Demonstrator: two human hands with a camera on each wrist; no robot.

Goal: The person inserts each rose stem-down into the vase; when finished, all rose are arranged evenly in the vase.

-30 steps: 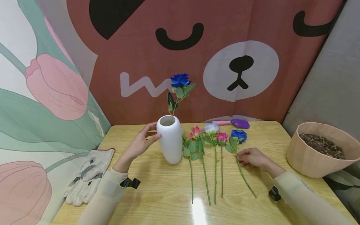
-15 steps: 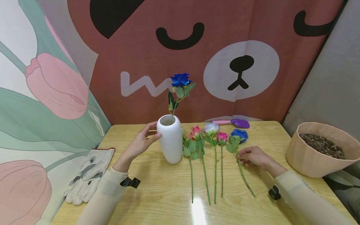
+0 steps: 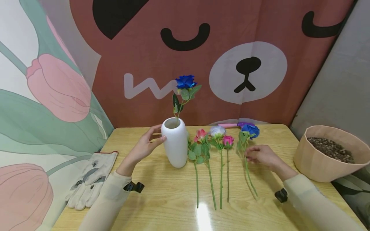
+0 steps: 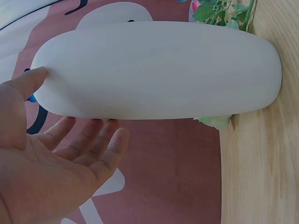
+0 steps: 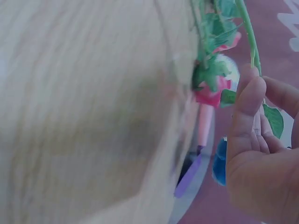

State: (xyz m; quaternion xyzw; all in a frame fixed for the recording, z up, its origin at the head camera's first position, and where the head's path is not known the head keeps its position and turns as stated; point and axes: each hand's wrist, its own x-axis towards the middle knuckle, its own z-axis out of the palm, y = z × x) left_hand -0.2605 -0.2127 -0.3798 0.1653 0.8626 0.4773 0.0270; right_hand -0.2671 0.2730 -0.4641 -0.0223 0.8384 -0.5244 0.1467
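A white vase [image 3: 174, 142] stands on the wooden table [image 3: 162, 205] with one blue rose [image 3: 185, 82] in it. My left hand [image 3: 143, 147] rests against its left side, thumb on the wall, fingers straight behind it; the left wrist view shows the vase [image 4: 154, 70] by the open palm [image 4: 56, 168]. My right hand [image 3: 261, 156] pinches the stem of a second blue rose [image 3: 250, 130] and holds it tilted, bloom raised off the table. In the right wrist view the fingers [image 5: 247, 107] curl round the green stem [image 5: 247, 28]. Three more roses [image 3: 215, 133] lie side by side between vase and hand.
A pair of grey work gloves [image 3: 91, 179] lies at the table's left edge. A beige pot of soil [image 3: 329, 154] stands at the right. A purple and pink trowel [image 3: 231, 124] lies at the back, by the bear-print backdrop.
My right hand has lifted the blue rose: its bloom has risen off the table and moved back, toward the trowel. The left hand and the vase have not moved.
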